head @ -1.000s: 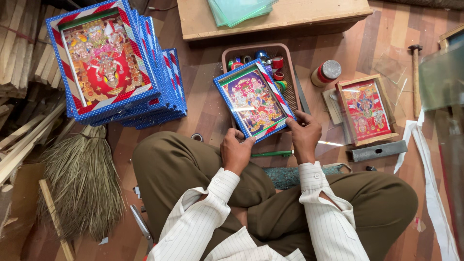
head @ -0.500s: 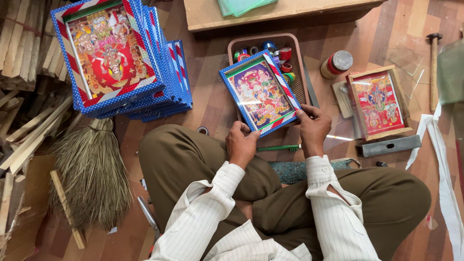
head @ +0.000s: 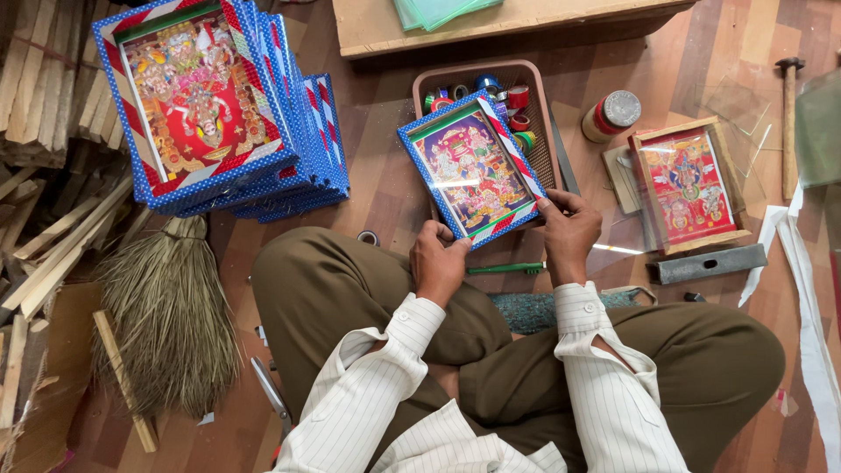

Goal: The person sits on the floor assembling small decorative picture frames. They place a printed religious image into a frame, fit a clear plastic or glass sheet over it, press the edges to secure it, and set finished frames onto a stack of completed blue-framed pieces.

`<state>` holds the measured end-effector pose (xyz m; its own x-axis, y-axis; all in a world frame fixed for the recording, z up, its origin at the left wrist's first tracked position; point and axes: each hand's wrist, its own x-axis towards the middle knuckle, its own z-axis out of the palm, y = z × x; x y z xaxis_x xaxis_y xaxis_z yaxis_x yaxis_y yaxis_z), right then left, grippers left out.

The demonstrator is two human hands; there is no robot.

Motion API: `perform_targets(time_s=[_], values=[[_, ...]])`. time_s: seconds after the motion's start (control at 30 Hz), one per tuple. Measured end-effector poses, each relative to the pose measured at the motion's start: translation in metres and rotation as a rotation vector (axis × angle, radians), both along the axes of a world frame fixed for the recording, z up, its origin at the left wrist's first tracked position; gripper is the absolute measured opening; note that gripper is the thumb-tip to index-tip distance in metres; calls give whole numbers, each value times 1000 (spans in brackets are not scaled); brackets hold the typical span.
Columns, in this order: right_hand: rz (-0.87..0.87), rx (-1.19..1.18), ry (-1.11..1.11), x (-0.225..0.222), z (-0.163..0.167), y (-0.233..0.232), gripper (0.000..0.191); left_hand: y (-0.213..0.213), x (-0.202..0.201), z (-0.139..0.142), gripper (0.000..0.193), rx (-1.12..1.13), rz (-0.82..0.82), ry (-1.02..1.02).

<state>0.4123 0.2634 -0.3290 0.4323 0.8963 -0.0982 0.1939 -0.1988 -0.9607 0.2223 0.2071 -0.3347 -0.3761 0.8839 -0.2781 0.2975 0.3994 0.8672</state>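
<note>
Left hand point(head: 438, 263) fingers closed on the near corner of the framed picture point(head: 471, 171); right hand point(head: 568, 232) pinches its lower right edge; the frame, edged in blue and striped tape, is held tilted above the brown tray point(head: 536, 96) of tape rolls; a green pen point(head: 506, 268) lies just below; a stack of finished frames point(head: 219, 105) sits well to the left; a wooden-framed picture point(head: 688, 186) lies to the right.

Blue dotted framed picture point(head: 473, 171) with red-white striped corners; brown tray point(head: 541, 105); white pinstriped sleeves point(head: 604, 385).
</note>
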Motion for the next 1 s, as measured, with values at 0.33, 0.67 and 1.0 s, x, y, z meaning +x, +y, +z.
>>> perform_targets(time_s=[0.33,0.67,1.0], values=[[-71,-43,-221,-3,-10,-7,22,-4,2,-7,32,31,5,52],[-52,-103,-564,-84,10,-78,121,-15,2,-15,33,27,40,-15],[-736,-31,-75,2,7,-27,92,-13,-9,-3,35,-26,63,-4]])
